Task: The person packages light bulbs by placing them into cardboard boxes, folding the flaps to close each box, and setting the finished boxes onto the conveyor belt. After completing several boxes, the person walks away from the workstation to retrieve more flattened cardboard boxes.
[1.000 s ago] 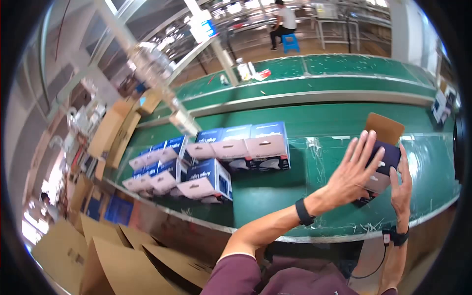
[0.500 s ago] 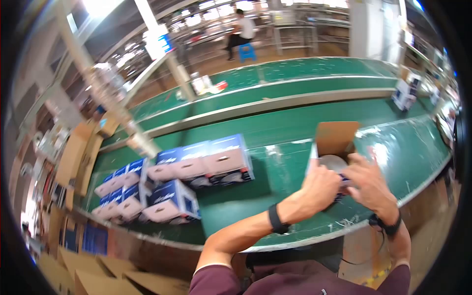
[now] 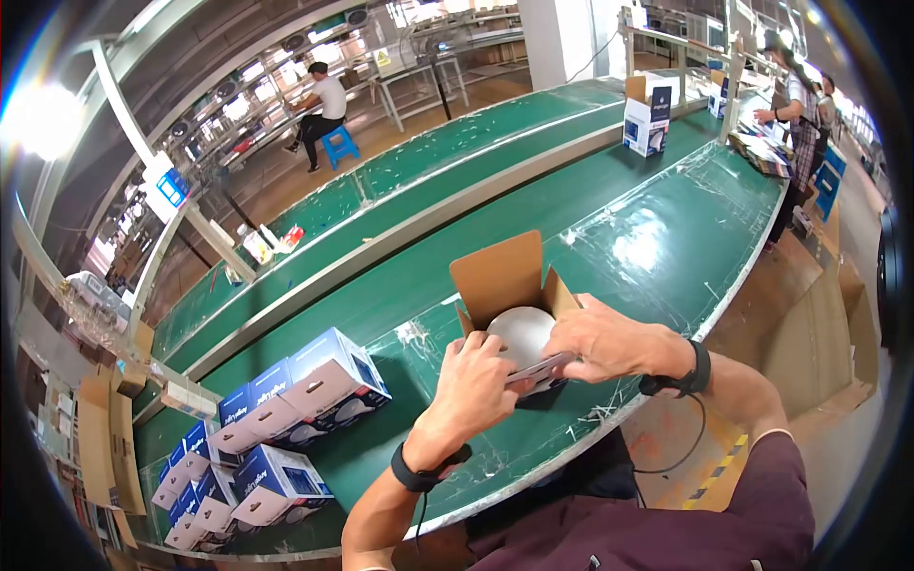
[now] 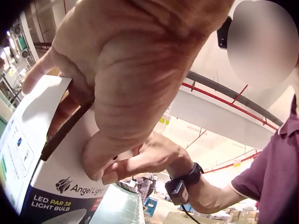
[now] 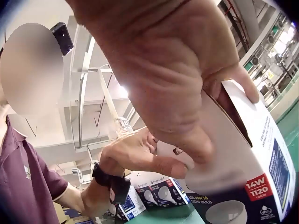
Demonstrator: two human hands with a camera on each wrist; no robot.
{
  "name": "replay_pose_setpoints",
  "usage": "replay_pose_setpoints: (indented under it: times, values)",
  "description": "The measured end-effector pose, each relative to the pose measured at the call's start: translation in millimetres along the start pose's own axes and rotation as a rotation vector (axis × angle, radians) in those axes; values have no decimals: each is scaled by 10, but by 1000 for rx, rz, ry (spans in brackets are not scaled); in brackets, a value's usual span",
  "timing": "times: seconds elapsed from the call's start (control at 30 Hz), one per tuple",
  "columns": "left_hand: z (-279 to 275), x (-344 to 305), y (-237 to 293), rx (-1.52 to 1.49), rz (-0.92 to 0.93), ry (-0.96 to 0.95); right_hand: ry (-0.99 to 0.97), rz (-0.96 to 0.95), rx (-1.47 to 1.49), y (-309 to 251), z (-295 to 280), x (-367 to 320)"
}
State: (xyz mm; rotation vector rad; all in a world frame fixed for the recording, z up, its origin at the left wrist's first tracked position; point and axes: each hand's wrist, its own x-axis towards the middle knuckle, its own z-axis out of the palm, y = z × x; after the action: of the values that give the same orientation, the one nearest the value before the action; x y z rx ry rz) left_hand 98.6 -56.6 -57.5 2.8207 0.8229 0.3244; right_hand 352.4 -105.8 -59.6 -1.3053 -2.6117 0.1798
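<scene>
An open light bulb box (image 3: 500,271) stands on the green bench in front of me, its brown-lined back flap raised. Inside it shows the white round face of a bulb (image 3: 523,333). My left hand (image 3: 471,385) grips the near wall on the left, thumb outside and fingers over the edge. On the right of that same wall, my right hand (image 3: 609,343) holds it likewise. Both thumbs press the white front above the "LED PAR 38" print, close together in the left wrist view. The fingertips inside the box are mostly hidden.
Several closed light bulb boxes (image 3: 314,385) stand in rows at the left of the green bench (image 3: 419,338). Another open box (image 3: 647,119) is farther along to the right. A metal rail (image 3: 428,209) runs behind. People sit and stand in the background.
My head view has swung right, so the scene shifts left. My hands went from lying along the box's sides to gripping its near wall, and the bulb's white face came into view.
</scene>
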Motion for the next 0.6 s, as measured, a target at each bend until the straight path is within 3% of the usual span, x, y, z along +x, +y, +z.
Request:
replay_pose_setpoints:
  times: [0.07,0.1,0.17,0.23,0.3,0.33,0.4,0.43,0.47,0.5,0.53,0.6]
  values:
    - [-31,8,17,31,-4,-11,186,5,-44,-42,94,-65]
    - [-56,4,94,111,-11,-26,153,18,-19,-45,115,-50]
    - [-35,34,162,203,13,-41,-104,119,-110,-90,60,31]
    - [-38,54,160,50,44,-6,-124,62,-43,-38,53,90]
    - [63,42,146,193,70,82,-204,132,1,-83,-55,238]
    - [149,61,53,153,113,109,-54,28,91,-10,33,177]
    - [218,116,-155,136,240,63,485,-233,483,171,446,64]
    - [190,156,-232,195,111,-52,179,-75,241,53,93,-25]
    - [-54,60,80,245,216,78,-140,42,50,-168,-193,51]
    - [-162,49,88,143,58,-78,-61,27,57,-20,-25,136]
    - [-113,22,38,210,188,-50,6,-1,64,-26,-26,101]
    - [-39,-27,89,259,181,-44,97,-25,209,-36,57,-32]
